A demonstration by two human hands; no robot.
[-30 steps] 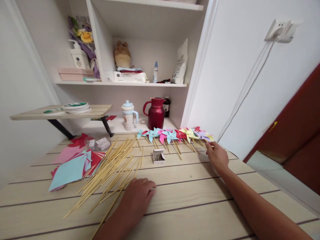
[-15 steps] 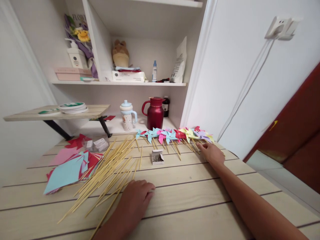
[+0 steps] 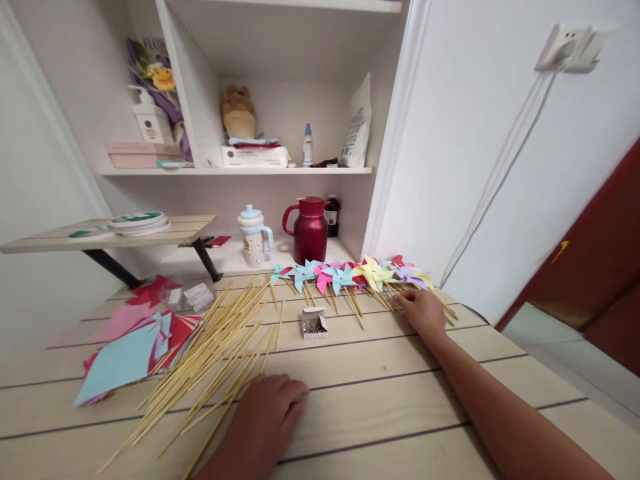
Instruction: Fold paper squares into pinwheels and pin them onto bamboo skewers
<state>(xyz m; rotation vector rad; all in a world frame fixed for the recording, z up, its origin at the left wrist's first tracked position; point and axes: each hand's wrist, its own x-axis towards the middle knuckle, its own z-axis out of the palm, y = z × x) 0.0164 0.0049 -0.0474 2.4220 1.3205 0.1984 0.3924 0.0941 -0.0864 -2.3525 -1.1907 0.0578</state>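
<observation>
My right hand (image 3: 423, 312) is at the right end of a row of paper pinwheels, its thumb and fingertips closed around a pinwheel's thin stick. A yellow pinwheel (image 3: 373, 273) faces up just left of those fingers. Beside it lie light blue pinwheels (image 3: 343, 277) and a purple one (image 3: 407, 275), their sticks pointing toward me. My left hand (image 3: 273, 407) rests on the table, loosely bent and holding nothing visible, beside loose wooden sticks (image 3: 200, 360). A small open box of metal pins (image 3: 314, 325) stands between the hands.
Coloured paper squares (image 3: 120, 357) and clear packs of small white boxes (image 3: 197, 297) lie at the left. A red jug (image 3: 310, 233) and a lidded cup (image 3: 254, 240) stand behind the pinwheels. A small raised stand (image 3: 190, 230) is at the back left.
The yellow pinwheel has turned to show more of its face and shifted slightly left. My right hand stays at the sticks; my left hand has hardly moved. The view has tilted slightly.
</observation>
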